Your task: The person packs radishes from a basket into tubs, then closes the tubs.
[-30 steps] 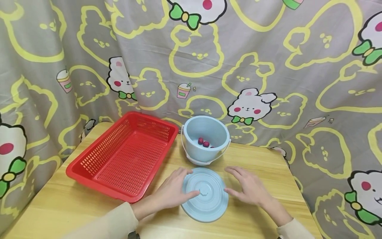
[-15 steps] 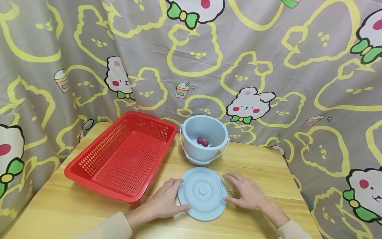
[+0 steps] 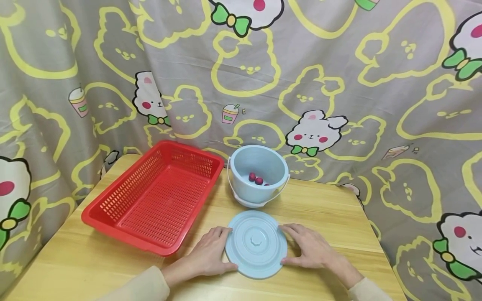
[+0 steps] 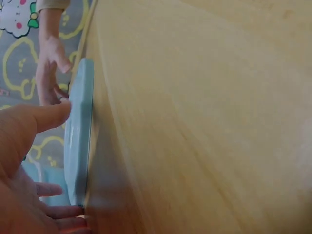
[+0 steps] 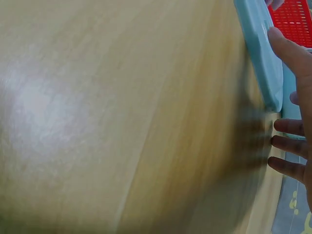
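Note:
A round pale blue lid (image 3: pixel 256 244) with a small raised knob lies in front of the bucket. At its left edge is my left hand (image 3: pixel 208 253), thumb and fingers spread along the rim. My right hand (image 3: pixel 310 248) stands at the right edge in the same way, thumb near and fingers far. In the left wrist view, the left thumb meets the lid (image 4: pixel 79 131) while the fingers stay fairly straight. Seen from the right wrist, the right fingers are spread and straight beside the lid (image 5: pixel 261 53). Behind it stands a pale blue bucket (image 3: pixel 250 192), its white handle lowered in front.
Several small dark red balls or fruits (image 3: pixel 259 181) lie at the bottom of the bucket. A red perforated plastic basket (image 3: pixel 126 238) occupies the left of the wooden table (image 3: pixel 339 213). A grey patterned curtain (image 3: pixel 256 108) hangs behind the table.
My left hand has drawn back from over the lid to its left edge. The right hand has come down and in against the right edge. Bucket and basket stay put.

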`<state>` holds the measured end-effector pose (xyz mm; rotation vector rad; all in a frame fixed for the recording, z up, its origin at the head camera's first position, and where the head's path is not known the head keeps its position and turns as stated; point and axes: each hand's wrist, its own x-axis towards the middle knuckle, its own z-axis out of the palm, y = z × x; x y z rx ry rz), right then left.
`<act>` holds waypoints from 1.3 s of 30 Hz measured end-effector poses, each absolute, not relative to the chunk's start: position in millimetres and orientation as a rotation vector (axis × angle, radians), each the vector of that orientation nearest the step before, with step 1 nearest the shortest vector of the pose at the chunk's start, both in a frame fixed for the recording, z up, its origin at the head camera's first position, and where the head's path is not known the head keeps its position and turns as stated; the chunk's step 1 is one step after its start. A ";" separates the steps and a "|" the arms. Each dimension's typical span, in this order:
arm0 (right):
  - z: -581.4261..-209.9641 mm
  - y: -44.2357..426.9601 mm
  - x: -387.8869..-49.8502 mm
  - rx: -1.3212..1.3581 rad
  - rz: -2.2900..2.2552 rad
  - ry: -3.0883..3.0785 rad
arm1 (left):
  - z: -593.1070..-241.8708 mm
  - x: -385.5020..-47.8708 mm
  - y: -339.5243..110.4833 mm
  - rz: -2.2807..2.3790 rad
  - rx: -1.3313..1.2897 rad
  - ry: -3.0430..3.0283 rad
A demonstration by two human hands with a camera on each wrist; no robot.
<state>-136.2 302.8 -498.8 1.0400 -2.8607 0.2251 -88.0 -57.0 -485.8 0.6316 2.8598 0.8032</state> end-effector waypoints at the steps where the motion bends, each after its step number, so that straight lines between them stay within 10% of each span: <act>1: -499.4 302.8 -136.0 1.048 0.219 -2.862 | -486.1 -88.3 -56.8 0.791 0.644 2.860; 39: -504.0 296.1 -131.9 1.028 0.417 -2.976 | -504.2 -97.9 -56.8 0.778 0.708 2.914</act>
